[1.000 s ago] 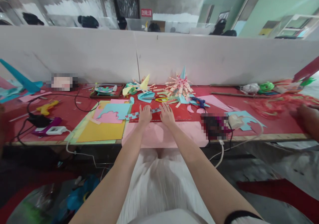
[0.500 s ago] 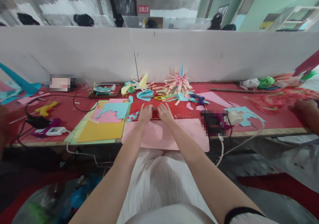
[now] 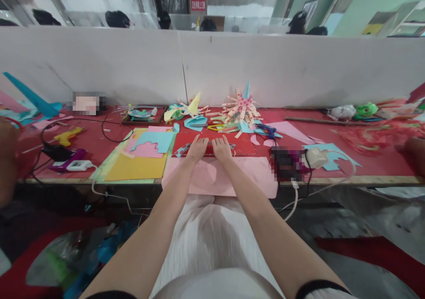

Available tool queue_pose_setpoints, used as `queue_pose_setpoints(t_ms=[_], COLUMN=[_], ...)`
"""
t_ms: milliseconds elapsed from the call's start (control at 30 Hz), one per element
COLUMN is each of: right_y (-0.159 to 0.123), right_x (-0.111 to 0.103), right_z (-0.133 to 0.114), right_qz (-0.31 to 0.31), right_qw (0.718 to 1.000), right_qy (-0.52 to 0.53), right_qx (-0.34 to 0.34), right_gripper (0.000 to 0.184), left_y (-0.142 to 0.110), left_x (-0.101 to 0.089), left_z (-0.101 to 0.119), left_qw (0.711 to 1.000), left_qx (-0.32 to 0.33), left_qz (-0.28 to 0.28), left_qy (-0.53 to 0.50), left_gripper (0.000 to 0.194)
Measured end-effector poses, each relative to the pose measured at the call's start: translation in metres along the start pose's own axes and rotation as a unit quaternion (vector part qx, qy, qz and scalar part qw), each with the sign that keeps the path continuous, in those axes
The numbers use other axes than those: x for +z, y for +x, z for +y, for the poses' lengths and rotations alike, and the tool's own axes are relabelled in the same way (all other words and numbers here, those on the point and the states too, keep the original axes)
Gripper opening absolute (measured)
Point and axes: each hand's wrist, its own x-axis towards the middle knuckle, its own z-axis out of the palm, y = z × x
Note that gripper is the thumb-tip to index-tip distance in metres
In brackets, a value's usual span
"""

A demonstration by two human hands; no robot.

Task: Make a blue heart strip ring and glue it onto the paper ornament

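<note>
My left hand (image 3: 198, 149) and my right hand (image 3: 221, 149) are side by side over a red sheet (image 3: 244, 144). Their fingers are closed on a blue paper strip with a heart pattern (image 3: 182, 150), whose ends show past both hands. Its middle is hidden beneath my fingers. Under my wrists, a pink sheet (image 3: 249, 175) overhangs the table's front edge. Just beyond my hands lie a yellow-handled tool (image 3: 215, 127) and folded blue paper (image 3: 195, 122).
Behind stand a spiky paper ornament with a blue cone (image 3: 244, 106) and another with a yellow cone (image 3: 194, 106). A blue glue gun (image 3: 267, 130) lies right, a yellow one (image 3: 68, 136) left. Cables run by a white plug (image 3: 317, 157). Other people's hands (image 3: 411, 153) show at both sides.
The strip, earlier stretched flat to the left of my hands, now looks bent and shows on both sides. My hands stay close together at the same spot. The view has shifted slightly.
</note>
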Motion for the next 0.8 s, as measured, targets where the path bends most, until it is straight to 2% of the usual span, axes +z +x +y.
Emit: queue_pose_setpoints(t_ms=[200, 467, 600, 800], right_y=[-0.003, -0.007, -0.007, -0.01], right_x=[0.002, 0.004, 0.005, 0.004], right_z=[0.002, 0.003, 0.004, 0.004], right_qz=[0.032, 0.049, 0.053, 0.071], right_qw=[0.996, 0.979, 0.972, 0.963], right_qy=[-0.01, -0.04, -0.042, -0.02], right_qx=[0.085, 0.191, 0.225, 0.26], right_gripper=[0.032, 0.031, 0.032, 0.031], left_y=[-0.004, -0.008, -0.008, -0.009], left_x=[0.004, 0.008, 0.01, 0.011], left_z=[-0.009, -0.017, -0.024, -0.035], left_qw=[0.985, 0.958, 0.92, 0.841], left_qx=[-0.164, -0.257, -0.323, -0.344], left_qz=[0.054, 0.121, 0.168, 0.233], left_qy=[-0.021, -0.048, -0.145, -0.346], left_gripper=[0.035, 0.025, 0.02, 0.02])
